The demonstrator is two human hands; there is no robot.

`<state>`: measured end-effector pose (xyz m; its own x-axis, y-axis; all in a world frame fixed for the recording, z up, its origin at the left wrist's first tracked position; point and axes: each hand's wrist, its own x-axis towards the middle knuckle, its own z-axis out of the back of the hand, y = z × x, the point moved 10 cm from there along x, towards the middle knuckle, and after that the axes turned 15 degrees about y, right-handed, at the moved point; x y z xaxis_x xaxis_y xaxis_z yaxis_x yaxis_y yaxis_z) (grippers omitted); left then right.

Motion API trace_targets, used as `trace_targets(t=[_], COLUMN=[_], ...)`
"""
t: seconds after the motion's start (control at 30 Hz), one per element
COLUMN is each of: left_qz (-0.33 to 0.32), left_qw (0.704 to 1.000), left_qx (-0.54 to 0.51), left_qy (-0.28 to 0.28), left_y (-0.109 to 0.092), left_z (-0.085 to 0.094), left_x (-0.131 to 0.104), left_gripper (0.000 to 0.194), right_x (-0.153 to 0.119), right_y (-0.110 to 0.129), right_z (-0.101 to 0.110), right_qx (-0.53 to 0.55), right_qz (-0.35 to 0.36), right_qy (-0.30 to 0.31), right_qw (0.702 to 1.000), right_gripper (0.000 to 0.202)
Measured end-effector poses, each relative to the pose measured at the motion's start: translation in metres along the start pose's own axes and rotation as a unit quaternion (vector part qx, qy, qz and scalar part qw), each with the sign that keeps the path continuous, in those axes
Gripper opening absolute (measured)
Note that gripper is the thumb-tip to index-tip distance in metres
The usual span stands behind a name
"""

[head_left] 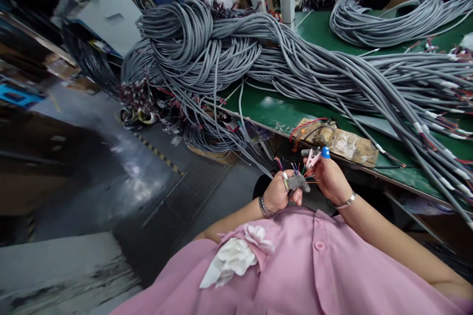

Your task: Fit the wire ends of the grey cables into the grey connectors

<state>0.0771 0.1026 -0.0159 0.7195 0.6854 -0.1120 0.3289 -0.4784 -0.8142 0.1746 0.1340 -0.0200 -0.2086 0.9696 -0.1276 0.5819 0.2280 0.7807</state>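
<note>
"Well, from my seat far away, I can see the left hand [275, 194] closed on some thin colored wires [300, 169]. They poke up like a little fan."

"What is that grey wrap [295, 183] by its fingers?"

"I can't tell if it's on a finger or on the wires."

"And the right hand [331, 181]?"

"It pinches a pink tool [313, 158], just beside the wires. A blue cap [325, 152] sits on the thumb, with a white mark too small for me to read."

"Any words on the big grey cables [236, 59]?"

"They lie piled on the green table [269, 103]. Some ends have white tags [450, 85], too tiny to read. A wooden block [354, 148] rests at the table's edge, near the right hand."
</note>
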Motion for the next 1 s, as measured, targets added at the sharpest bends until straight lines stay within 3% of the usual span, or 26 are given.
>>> trace_targets(t=[0.57, 0.83, 1.0], left_qz=[0.033, 0.028, -0.008], left_qw=[0.999, 0.999, 0.996], left_qx=[0.015, 0.036, 0.083], left_qy=[0.026, -0.001, -0.042], left_y=[0.006, 0.008, 0.002], left_z=[-0.001, -0.002, -0.007], left_x=[0.009, -0.004, -0.016], left_gripper=[0.039, 0.042, 0.041], right_x=[0.005, -0.007, -0.012], right_y=[-0.008, -0.012, -0.008], right_z=[0.000, -0.010, -0.011], right_qx=[0.072, 0.099, 0.077], right_qz=[-0.018, -0.070, -0.066], right_qy=[-0.016, 0.049, 0.070], right_qw=[0.997, 0.991, 0.992], right_gripper=[0.044, 0.051, 0.031])
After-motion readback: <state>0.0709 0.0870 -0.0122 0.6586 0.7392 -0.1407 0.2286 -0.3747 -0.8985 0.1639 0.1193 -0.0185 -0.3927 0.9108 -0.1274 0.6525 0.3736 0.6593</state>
